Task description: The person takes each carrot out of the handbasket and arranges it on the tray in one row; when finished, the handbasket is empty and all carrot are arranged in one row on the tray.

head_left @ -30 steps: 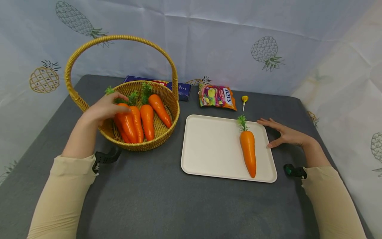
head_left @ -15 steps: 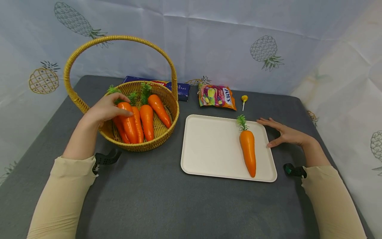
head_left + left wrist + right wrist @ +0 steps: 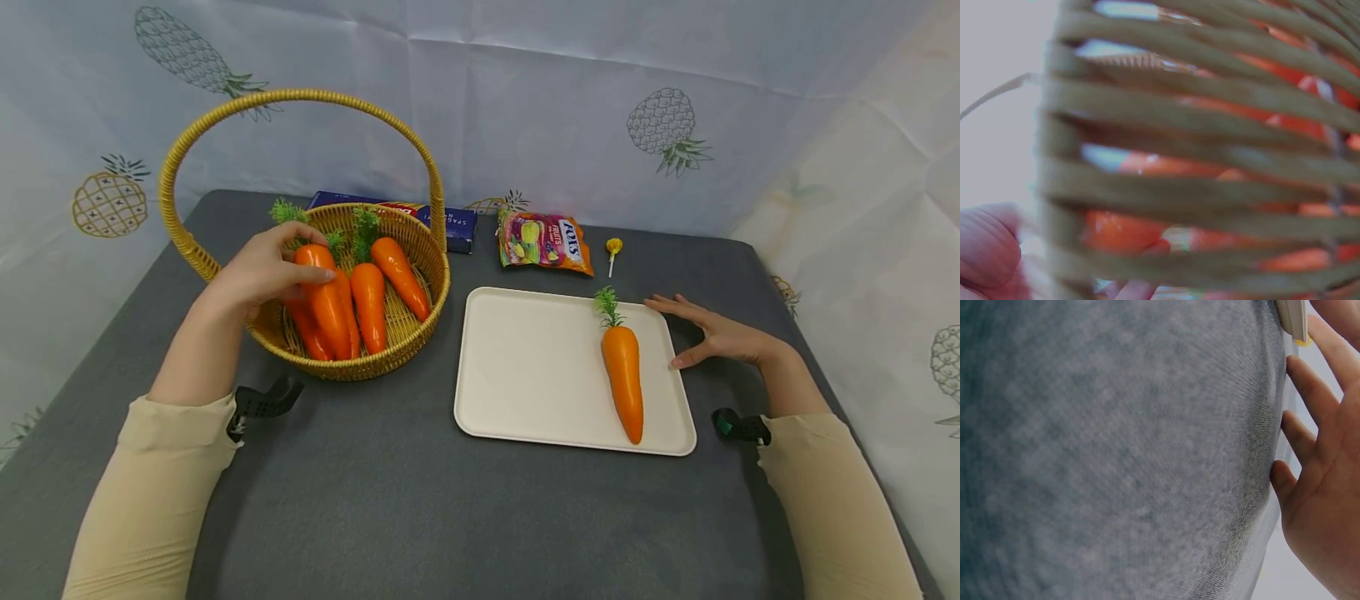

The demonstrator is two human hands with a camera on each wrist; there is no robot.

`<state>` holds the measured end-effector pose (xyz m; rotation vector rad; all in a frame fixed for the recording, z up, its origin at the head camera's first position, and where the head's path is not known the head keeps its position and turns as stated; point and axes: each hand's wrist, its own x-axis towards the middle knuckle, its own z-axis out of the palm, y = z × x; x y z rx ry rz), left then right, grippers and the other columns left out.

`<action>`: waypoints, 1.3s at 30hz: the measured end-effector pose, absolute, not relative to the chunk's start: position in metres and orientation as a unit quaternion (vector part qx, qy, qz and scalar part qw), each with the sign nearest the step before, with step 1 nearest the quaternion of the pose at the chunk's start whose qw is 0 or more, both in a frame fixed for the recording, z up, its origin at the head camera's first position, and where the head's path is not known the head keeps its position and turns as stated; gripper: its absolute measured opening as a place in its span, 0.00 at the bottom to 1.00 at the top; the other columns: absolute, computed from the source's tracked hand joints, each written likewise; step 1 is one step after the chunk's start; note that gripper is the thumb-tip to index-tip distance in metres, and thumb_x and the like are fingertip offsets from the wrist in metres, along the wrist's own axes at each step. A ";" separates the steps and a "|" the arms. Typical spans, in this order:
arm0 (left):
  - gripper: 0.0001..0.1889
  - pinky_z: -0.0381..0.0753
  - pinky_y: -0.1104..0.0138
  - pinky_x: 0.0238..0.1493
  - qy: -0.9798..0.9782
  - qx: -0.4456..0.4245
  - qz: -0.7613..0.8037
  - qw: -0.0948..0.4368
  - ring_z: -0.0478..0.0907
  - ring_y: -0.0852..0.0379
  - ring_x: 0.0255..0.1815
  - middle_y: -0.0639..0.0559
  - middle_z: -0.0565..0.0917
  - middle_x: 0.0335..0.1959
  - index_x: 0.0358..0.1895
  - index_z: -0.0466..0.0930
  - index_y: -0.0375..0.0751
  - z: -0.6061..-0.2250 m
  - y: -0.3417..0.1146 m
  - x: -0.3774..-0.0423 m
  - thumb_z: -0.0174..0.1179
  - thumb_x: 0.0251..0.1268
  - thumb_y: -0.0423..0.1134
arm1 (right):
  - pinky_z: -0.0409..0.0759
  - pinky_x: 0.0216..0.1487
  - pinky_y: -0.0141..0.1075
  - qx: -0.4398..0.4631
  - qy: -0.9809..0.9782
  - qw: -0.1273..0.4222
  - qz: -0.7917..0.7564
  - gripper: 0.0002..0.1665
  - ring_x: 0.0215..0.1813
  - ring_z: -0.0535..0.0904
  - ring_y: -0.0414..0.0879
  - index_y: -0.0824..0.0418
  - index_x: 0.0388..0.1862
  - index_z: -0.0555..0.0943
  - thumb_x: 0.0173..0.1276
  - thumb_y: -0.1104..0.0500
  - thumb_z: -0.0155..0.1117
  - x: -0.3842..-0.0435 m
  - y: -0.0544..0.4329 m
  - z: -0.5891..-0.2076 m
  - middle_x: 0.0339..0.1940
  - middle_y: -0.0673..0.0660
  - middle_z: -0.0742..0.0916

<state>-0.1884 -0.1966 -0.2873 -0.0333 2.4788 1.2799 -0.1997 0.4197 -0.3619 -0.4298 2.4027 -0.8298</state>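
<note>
In the head view my left hand (image 3: 266,267) reaches over the near left rim of a yellow wicker basket (image 3: 408,354) and grips the upper end of an orange carrot (image 3: 330,312) with a green top. Several other carrots (image 3: 369,304) lie beside it in the basket. The left wrist view looks through the basket's woven wall (image 3: 1166,187), which hides most of the fingers. My right hand (image 3: 723,337) is spread at the right edge of a cream tray (image 3: 525,367), thumb and fingertips right at its rim. One carrot (image 3: 622,383) lies on the tray, its leaves toward the back.
Behind the basket lies a blue spaghetti box (image 3: 461,229). A colourful sweets bag (image 3: 543,242) and a yellow lollipop (image 3: 614,247) lie behind the tray. The basket's tall handle (image 3: 307,94) arches over the carrots. A dark grey cloth (image 3: 450,517) covers the table.
My left hand has closed on the leftmost upper carrot and raised its top end slightly, its leaves now showing more behind the hand. The right hand and the tray have stayed put.
</note>
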 end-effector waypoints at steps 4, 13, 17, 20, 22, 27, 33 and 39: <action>0.33 0.86 0.66 0.40 0.874 -0.015 0.463 0.147 0.80 0.63 0.37 0.42 0.73 0.55 0.71 0.58 0.46 -0.276 -0.190 -0.186 0.62 0.69 0.48 | 0.31 0.63 0.83 -0.161 0.896 0.278 -0.307 0.60 0.82 0.23 0.66 0.47 0.81 0.51 0.55 0.56 0.75 -0.199 0.420 -0.362 0.84 0.60 0.44; 0.26 0.87 0.70 0.44 0.825 -0.010 0.552 0.116 0.82 0.67 0.42 0.55 0.75 0.52 0.65 0.64 0.58 -0.257 -0.173 -0.178 0.62 0.67 0.50 | 0.29 0.63 0.83 -0.157 0.896 0.280 -0.307 0.60 0.82 0.22 0.65 0.45 0.81 0.51 0.55 0.56 0.75 -0.200 0.419 -0.363 0.84 0.59 0.43; 0.25 0.87 0.70 0.44 0.793 0.000 0.598 0.117 0.81 0.65 0.46 0.57 0.75 0.53 0.65 0.65 0.58 -0.251 -0.164 -0.172 0.62 0.67 0.49 | 0.29 0.63 0.83 -0.154 0.896 0.280 -0.309 0.60 0.81 0.22 0.65 0.45 0.81 0.51 0.55 0.56 0.76 -0.199 0.419 -0.362 0.84 0.59 0.43; 0.26 0.87 0.70 0.43 0.767 0.008 0.630 0.117 0.80 0.62 0.47 0.56 0.75 0.53 0.64 0.66 0.57 -0.246 -0.156 -0.167 0.64 0.66 0.47 | 0.29 0.63 0.83 -0.153 0.896 0.280 -0.308 0.60 0.82 0.22 0.65 0.45 0.81 0.51 0.55 0.55 0.76 -0.199 0.419 -0.362 0.84 0.58 0.43; 0.25 0.86 0.69 0.42 0.754 0.015 0.646 0.118 0.79 0.60 0.46 0.55 0.76 0.52 0.64 0.67 0.57 -0.243 -0.150 -0.164 0.64 0.66 0.46 | 0.29 0.63 0.83 -0.154 0.896 0.281 -0.307 0.61 0.82 0.22 0.65 0.45 0.81 0.50 0.55 0.55 0.75 -0.199 0.419 -0.363 0.84 0.58 0.43; 0.24 0.86 0.68 0.44 0.750 0.036 0.649 0.121 0.79 0.58 0.47 0.51 0.76 0.53 0.64 0.67 0.56 -0.237 -0.134 -0.157 0.63 0.67 0.45 | 0.29 0.63 0.83 -0.155 0.895 0.282 -0.310 0.60 0.81 0.22 0.65 0.45 0.81 0.51 0.55 0.56 0.75 -0.200 0.419 -0.363 0.84 0.59 0.43; 0.22 0.87 0.67 0.46 0.740 0.058 0.658 0.130 0.80 0.53 0.51 0.45 0.75 0.57 0.64 0.67 0.52 -0.236 -0.111 -0.155 0.60 0.70 0.39 | 0.28 0.63 0.83 -0.155 0.894 0.281 -0.312 0.60 0.82 0.22 0.65 0.45 0.81 0.51 0.55 0.55 0.75 -0.200 0.419 -0.363 0.84 0.58 0.43; 0.21 0.88 0.65 0.47 0.726 0.064 0.670 0.139 0.77 0.44 0.58 0.39 0.72 0.61 0.64 0.68 0.49 -0.239 -0.091 -0.157 0.59 0.70 0.35 | 0.28 0.63 0.83 -0.160 0.893 0.280 -0.313 0.60 0.81 0.21 0.64 0.46 0.82 0.50 0.56 0.55 0.75 -0.200 0.420 -0.364 0.84 0.58 0.43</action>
